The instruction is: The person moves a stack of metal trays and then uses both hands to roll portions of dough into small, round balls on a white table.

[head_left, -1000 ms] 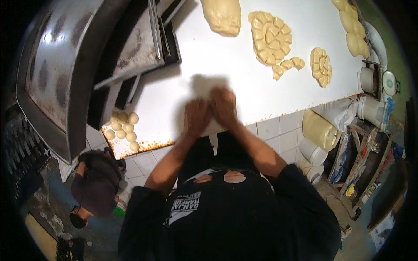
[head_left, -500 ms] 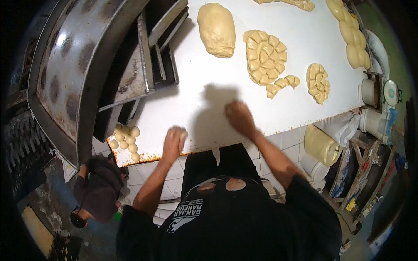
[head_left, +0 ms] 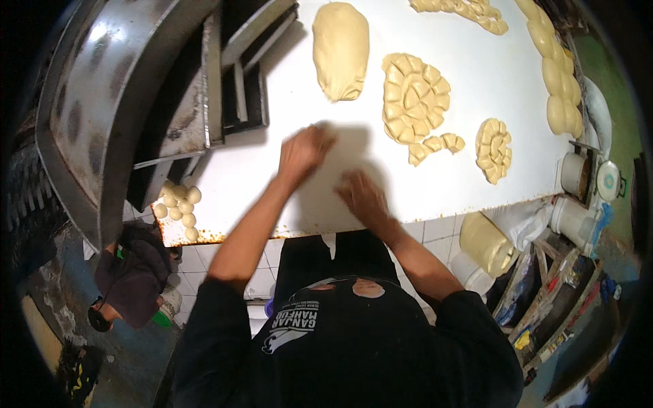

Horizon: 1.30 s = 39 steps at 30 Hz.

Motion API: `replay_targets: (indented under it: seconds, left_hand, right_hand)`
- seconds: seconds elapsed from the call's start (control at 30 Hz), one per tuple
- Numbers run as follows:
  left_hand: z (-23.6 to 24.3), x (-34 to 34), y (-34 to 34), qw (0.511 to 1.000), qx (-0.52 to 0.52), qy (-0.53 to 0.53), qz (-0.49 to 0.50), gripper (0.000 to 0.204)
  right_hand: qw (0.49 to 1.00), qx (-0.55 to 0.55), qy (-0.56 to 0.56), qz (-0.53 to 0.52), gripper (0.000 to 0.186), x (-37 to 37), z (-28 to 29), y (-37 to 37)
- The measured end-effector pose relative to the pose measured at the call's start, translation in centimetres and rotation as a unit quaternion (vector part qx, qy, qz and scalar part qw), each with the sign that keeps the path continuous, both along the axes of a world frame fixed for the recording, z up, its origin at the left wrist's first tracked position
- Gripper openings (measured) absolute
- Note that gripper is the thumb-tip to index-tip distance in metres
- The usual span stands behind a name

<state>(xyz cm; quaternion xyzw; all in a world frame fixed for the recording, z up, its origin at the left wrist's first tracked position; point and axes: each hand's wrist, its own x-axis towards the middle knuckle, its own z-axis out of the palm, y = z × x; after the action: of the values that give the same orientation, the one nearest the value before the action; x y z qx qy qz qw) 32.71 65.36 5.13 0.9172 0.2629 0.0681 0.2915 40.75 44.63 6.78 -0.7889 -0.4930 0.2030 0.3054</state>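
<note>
My left hand [head_left: 304, 156] is closed over the white tabletop [head_left: 272, 194], just below a large smooth lump of dough [head_left: 340, 51]. Whatever its curled fingers hold is hidden. My right hand [head_left: 366, 198] is cupped low over the table, nearer to me, its blurred fingers bent inward; I cannot make out what is under them. To the right of the lump lie a big round of cut dough pieces [head_left: 415, 98], a short strip of pieces [head_left: 435, 147] and a smaller cut round [head_left: 494, 151]. Several small dough balls [head_left: 178, 204] sit at the table's left corner.
Stacked dark metal trays [head_left: 235, 102] and a big metal housing [head_left: 88, 115] crowd the left side. More dough pieces [head_left: 469, 13] and a row of plump dough loaves [head_left: 554, 75] lie at the far right. A person [head_left: 136, 279] is low at the left. Buckets [head_left: 575, 217] stand right.
My left hand has moved from the near table edge up and right toward the large dough lump. My right hand has come slightly nearer to me. The view has shifted a little.
</note>
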Motion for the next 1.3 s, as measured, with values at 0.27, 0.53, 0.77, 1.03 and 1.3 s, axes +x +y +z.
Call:
replay_targets:
  seconds: [0.27,0.53,0.77,1.03,1.3]
  left_hand:
    - [-1.0,-20.0,-1.3,0.988,0.157,0.014,-0.01,0.037]
    - [-2.3,-23.9,-2.7,0.995,0.022,-0.072,-0.059,0.021]
    - [-3.7,-19.8,-7.6,0.988,0.063,-0.136,0.038,0.015]
    - [-4.4,-14.4,-7.4,0.97,0.192,-0.005,0.149,0.015]
    - [-3.8,-15.9,-2.6,0.96,0.053,-0.049,0.271,0.016]
  right_hand:
    - [0.977,-0.093,-0.017,0.192,0.022,0.0,-3.7,8.9]
    - [0.966,0.032,-0.099,0.237,0.025,-2.1,-6.5,2.1]
    - [0.977,-0.068,-0.143,0.14,0.027,-9.1,-6.0,4.3]
    - [0.971,0.083,-0.217,0.063,0.027,-6.9,-6.3,8.7]
    - [0.976,0.063,-0.164,0.125,0.032,-3.4,-3.1,11.6]
